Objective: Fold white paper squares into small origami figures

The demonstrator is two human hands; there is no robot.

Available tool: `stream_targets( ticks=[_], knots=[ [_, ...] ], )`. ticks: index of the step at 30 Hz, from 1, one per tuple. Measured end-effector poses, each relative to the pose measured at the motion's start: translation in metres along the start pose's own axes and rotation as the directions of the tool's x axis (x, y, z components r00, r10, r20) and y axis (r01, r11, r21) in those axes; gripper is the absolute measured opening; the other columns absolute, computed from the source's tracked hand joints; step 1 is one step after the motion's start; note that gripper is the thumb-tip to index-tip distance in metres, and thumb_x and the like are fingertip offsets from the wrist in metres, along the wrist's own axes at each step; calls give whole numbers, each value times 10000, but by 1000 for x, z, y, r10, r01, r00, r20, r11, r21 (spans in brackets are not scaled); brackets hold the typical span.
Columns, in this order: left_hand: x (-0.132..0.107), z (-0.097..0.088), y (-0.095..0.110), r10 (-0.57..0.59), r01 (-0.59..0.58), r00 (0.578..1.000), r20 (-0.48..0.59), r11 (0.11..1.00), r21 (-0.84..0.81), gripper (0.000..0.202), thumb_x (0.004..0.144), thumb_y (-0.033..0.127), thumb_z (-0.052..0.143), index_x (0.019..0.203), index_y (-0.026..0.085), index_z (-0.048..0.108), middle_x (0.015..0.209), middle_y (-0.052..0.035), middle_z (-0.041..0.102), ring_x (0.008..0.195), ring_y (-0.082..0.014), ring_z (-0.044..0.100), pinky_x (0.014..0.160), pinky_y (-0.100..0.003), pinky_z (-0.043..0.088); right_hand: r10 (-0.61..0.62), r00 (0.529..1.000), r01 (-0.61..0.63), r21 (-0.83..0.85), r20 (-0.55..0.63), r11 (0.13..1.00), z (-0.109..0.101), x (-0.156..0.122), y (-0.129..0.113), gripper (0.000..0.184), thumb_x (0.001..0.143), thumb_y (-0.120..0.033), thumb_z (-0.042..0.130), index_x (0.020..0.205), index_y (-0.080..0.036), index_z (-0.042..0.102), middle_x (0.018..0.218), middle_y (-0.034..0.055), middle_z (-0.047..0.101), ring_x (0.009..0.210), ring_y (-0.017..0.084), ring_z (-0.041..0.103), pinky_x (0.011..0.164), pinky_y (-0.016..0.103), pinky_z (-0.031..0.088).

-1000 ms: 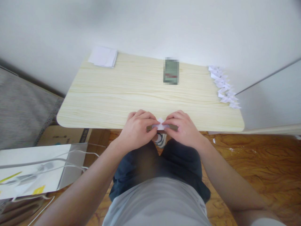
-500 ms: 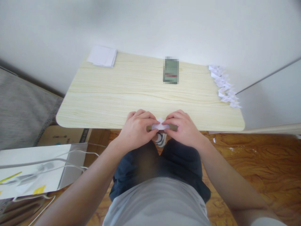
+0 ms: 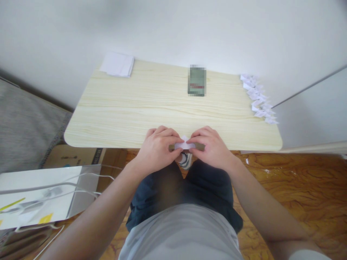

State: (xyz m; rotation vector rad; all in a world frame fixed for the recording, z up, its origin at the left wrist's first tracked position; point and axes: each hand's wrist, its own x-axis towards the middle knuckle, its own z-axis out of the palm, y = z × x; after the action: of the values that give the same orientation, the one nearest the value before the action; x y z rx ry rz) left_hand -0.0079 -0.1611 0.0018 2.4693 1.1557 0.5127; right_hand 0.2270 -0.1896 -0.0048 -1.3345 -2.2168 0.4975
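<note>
Both hands meet at the near edge of the table (image 3: 173, 108) — the left hand (image 3: 158, 146) and right hand (image 3: 210, 144) each pinch one end of a small white paper (image 3: 185, 143), fingers closed tight on it. To crease it well, I'd press it flat against the edge, keeping equal pressure both sides — folded pieces (image 3: 258, 99) lie far right.

Pale wooden table (image 3: 130, 108) bears paper stack (image 3: 117, 65), blurred card (image 3: 197, 80), folded pieces (image 3: 258, 99)
</note>
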Motion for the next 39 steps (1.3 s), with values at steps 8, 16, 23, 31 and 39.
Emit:
stream_targets(
  ticks=[8, 16, 23, 31, 39],
  knots=[
    [0, 0, 1, 1, -1, 1000, 6, 1000, 10, 188, 881, 277, 667, 1028, 294, 782, 1132, -18, 735, 1118, -264, 592, 972, -462, 398, 1, 1000, -1, -5, 5, 1000, 0, 0, 1, 231, 842, -178, 753, 1038, -293, 791, 1077, 43, 731, 1042, 275, 596, 936, 476, 475],
    [0, -1, 1, -4, 4, 1000, 14, 1000, -10, 186, 926, 311, 634, 1035, 304, 784, 1128, -22, 736, 1119, -259, 593, 962, -456, 404, -9, 1000, 9, -5, -3, 1000, -1, -1, 0, 207, 856, -187, 751, 1035, -285, 791, 1077, 42, 729, 1040, 266, 594, 940, 465, 474],
    [0, -2, 2, -12, 12, 1000, 17, 1000, -13, 203, 904, 281, 638, 1042, 311, 783, 1133, -17, 737, 1116, -263, 592, 959, -458, 405, -5, 1000, 5, 2, -10, 1000, -1, 0, -1, 201, 858, -192, 752, 1031, -287, 791, 1073, 44, 729, 1039, 267, 598, 942, 467, 478],
    [0, -2, 3, -23, 24, 1000, 9, 1000, -19, 207, 884, 255, 640, 1026, 308, 782, 1123, -13, 737, 1119, -263, 586, 958, -455, 405, 1, 1000, -1, -1, 1, 1000, -1, 0, -1, 208, 855, -195, 750, 1037, -289, 791, 1078, 41, 732, 1042, 268, 599, 939, 468, 476],
    [1, -2, 5, -21, 22, 1000, 13, 1000, -6, 215, 874, 246, 637, 1024, 302, 782, 1126, -20, 741, 1119, -270, 589, 943, -458, 412, 1, 1000, -1, -8, -5, 1000, -1, 0, -1, 189, 871, -201, 742, 1030, -288, 795, 1057, 41, 732, 1026, 263, 601, 930, 460, 473]
  ],
)
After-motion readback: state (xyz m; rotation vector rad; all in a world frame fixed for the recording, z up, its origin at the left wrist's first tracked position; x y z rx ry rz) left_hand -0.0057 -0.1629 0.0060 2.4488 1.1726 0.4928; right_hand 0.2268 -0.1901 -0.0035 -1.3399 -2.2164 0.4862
